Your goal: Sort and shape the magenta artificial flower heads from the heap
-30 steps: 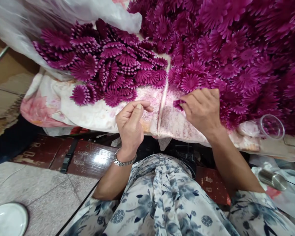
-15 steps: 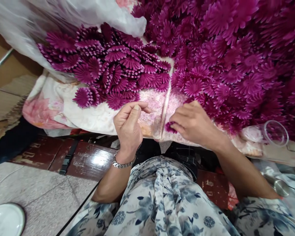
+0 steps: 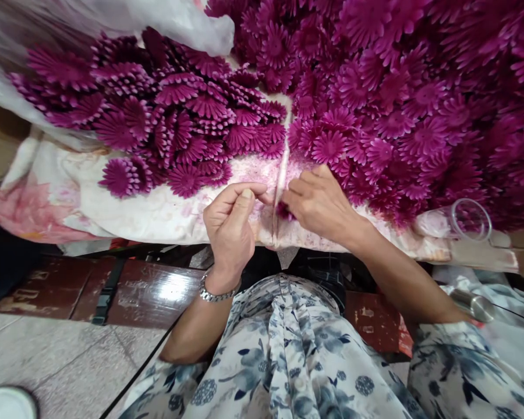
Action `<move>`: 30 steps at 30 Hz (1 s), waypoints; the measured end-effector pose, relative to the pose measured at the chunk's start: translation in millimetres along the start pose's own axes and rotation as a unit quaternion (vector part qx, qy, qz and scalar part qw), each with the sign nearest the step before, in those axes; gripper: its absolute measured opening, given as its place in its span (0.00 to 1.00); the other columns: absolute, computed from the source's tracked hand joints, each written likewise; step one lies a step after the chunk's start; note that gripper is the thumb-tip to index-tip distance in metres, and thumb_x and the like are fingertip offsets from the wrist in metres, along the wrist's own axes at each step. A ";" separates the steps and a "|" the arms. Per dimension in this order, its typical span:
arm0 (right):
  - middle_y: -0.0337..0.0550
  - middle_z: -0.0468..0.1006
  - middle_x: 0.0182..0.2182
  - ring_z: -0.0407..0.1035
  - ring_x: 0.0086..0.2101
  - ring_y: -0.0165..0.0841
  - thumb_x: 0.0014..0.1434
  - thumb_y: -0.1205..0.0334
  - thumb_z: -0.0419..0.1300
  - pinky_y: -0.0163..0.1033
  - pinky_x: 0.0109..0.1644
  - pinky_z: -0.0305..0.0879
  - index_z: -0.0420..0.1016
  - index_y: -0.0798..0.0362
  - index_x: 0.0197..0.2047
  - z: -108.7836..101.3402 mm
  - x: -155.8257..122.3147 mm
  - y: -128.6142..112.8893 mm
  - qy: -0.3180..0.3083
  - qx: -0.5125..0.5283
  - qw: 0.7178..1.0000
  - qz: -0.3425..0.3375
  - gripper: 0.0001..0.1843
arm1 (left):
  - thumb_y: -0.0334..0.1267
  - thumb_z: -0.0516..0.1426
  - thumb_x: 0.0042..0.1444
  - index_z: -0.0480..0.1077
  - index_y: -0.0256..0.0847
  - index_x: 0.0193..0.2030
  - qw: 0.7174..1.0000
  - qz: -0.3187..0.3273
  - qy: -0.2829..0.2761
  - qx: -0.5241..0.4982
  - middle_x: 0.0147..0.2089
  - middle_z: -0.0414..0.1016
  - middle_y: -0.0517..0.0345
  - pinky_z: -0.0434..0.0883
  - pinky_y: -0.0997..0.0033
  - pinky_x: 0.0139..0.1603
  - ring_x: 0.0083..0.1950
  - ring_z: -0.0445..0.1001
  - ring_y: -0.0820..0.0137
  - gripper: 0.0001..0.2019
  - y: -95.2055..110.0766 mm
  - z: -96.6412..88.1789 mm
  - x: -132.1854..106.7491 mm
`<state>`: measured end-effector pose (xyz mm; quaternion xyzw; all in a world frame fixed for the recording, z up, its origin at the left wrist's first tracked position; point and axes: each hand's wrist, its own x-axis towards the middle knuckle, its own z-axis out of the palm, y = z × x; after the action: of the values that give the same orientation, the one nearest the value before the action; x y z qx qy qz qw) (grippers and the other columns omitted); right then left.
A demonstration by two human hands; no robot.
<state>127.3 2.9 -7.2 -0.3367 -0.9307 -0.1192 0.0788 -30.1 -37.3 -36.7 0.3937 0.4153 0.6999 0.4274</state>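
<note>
right hand (image 3: 318, 199) has come in from the front of the loose flowers (image 3: 388, 122) to the middle of the near edge of the tabletop (image 3: 157, 215); a second ago it was out by that pile, well apart from the left hand (image 3: 232, 224); now the two are just beside each other, with a narrow gap left.

right fingers curled and gripping a purple flower piece (image 3: 284, 210); only a scrap of it shows past the knuckles, so can't tell if it's one layer or several; piece sits at the cloth seam (image 3: 283, 160), near the tabletop's near edge, just right of the left fingertips; not visibly touching them.

left hand has barely moved; thumb pressed down on the index finger, pinch closed; can't tell if anything thin is in it.

stacked flowers (image 3: 187, 116) on the left half of the tabletop, set back from the near edge, look unchanged; same for the clear cup (image 3: 471, 220) on its side by the near right corner.

what it means: my read is the carry from the pile is nearly done and the piece is at the left pinch; no handover visible yet.
</note>
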 end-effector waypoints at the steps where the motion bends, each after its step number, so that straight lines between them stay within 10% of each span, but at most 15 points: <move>1: 0.40 0.70 0.26 0.57 0.31 0.33 0.64 0.68 0.46 0.42 0.38 0.46 0.73 0.53 0.32 -0.4 -2.2 2.2 0.013 -0.023 0.999 0.026 0.16 | 0.33 0.55 0.55 0.76 0.39 0.32 1.000 -0.003 -0.010 -0.001 0.28 0.75 0.58 0.69 0.69 0.38 0.31 0.73 0.72 0.08 0.2 2.0 -1.0; 5: 0.42 0.74 0.30 0.59 0.32 0.33 0.64 0.62 0.49 0.42 0.40 0.47 0.73 0.53 0.33 -15.3 -26.3 10.5 0.032 0.000 0.993 0.109 0.13 | 0.33 0.55 0.55 0.77 0.39 0.32 1.000 -0.007 -0.021 0.001 0.27 0.75 0.58 0.69 0.68 0.39 0.31 0.73 0.72 0.08 0.2 4.7 -2.3; 9: 0.38 0.73 0.27 0.60 0.30 0.30 0.62 0.64 0.53 0.40 0.39 0.48 0.73 0.53 0.30 -27.7 -58.0 2.9 -0.073 0.098 0.991 0.049 0.11 | 0.34 0.55 0.55 0.76 0.40 0.32 1.000 -0.017 -0.020 0.008 0.27 0.75 0.58 0.69 0.68 0.39 0.31 0.73 0.72 0.08 -2.6 5.7 -4.0; 13: 0.39 0.73 0.24 0.59 0.28 0.31 0.63 0.65 0.51 0.40 0.37 0.47 0.74 0.53 0.29 -20.6 -71.5 7.6 -0.025 -0.029 0.995 0.092 0.14 | 0.34 0.55 0.56 0.76 0.40 0.32 0.999 -0.032 -0.033 0.008 0.27 0.74 0.59 0.69 0.69 0.38 0.31 0.73 0.72 0.08 -4.7 9.3 -8.3; 30: 0.38 0.69 0.24 0.56 0.30 0.31 0.63 0.67 0.51 0.40 0.38 0.45 0.71 0.52 0.29 -8.6 -43.3 -0.4 0.042 -0.003 0.999 0.001 0.12 | 0.36 0.56 0.55 0.76 0.40 0.32 0.999 -0.025 -0.008 0.032 0.28 0.75 0.57 0.69 0.68 0.40 0.31 0.73 0.71 0.08 3.8 4.5 -9.0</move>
<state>160.5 -26.1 -8.8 -0.3326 -0.9259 -0.1362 0.1165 -24.1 -45.7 -33.4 0.4021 0.4437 0.6724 0.4351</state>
